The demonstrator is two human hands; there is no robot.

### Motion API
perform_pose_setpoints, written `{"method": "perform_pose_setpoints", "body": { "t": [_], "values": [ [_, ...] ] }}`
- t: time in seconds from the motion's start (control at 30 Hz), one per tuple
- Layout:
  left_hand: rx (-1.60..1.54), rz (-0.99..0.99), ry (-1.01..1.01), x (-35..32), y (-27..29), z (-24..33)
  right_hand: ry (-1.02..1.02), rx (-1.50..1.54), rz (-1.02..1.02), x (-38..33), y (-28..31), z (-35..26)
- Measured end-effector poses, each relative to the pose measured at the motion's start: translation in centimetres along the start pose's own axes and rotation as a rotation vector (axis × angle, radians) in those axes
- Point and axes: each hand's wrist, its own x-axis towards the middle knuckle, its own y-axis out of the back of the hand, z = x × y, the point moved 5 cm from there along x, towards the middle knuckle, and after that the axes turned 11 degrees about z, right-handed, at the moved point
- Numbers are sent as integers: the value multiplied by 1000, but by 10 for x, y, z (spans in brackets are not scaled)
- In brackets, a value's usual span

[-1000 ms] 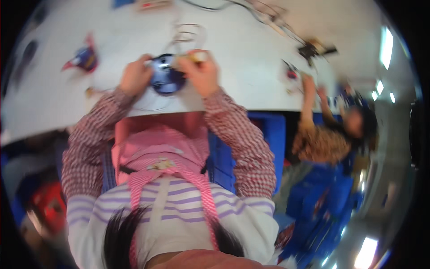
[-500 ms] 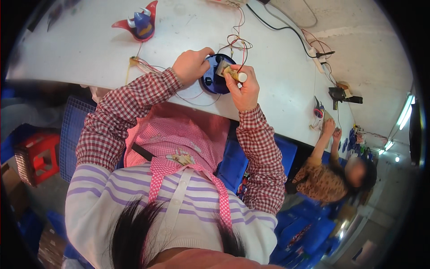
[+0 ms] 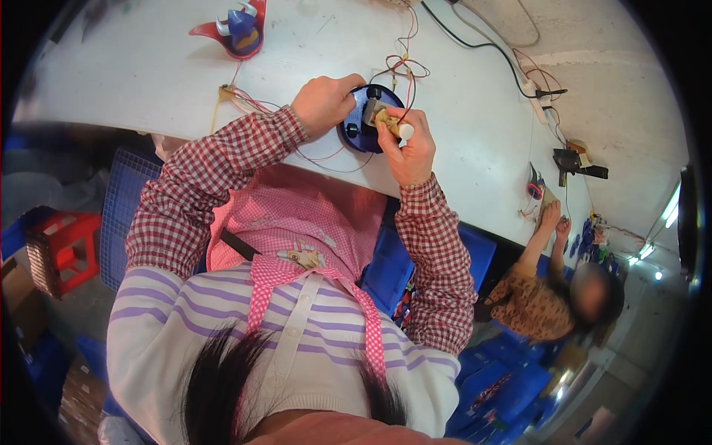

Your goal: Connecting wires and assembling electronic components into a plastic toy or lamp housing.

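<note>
A round dark blue plastic base (image 3: 363,139) with black knobs lies on the white table in front of me. My left hand (image 3: 324,106) is closed on its left rim, fingertips at the far edge. My right hand (image 3: 411,148) pinches a yellowish, tape-wrapped handpiece with a white round end (image 3: 405,131). A grey block (image 3: 373,110) at the handpiece's other end rests over the middle of the base. Thin red and black wires (image 3: 404,67) run near the handpiece from the far side; their exact joint is hidden by my fingers.
A red, horned blue figure (image 3: 241,31) stands at the far left, wired to a small connector (image 3: 225,93). Black cable and a power strip (image 3: 539,104) lie along the right edge. Further right another person (image 3: 538,300) works at the same table. A red stool (image 3: 67,252) stands left.
The whole view has shifted slightly. Both hands, the handpiece and the base keep nearly the same places relative to each other.
</note>
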Motion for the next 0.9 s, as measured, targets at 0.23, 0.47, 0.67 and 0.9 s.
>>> {"method": "perform_pose_setpoints", "body": {
  "t": [0.23, 0.47, 0.67, 0.9],
  "values": [
    [-10, 21, -35, 0, 0, 1, -77, 45, -52, 0, 0, 5],
    [21, 39, 7, -1, -2, -1, -42, -65, -111, 0, -5, -3],
    [38, 5, 1, -3, -5, 0, -119, 6, -211, 9, -8, 8],
    [33, -87, 92, 0, 8, 7, -145, -51, -191, 5, -15, 6]
  ]
}}
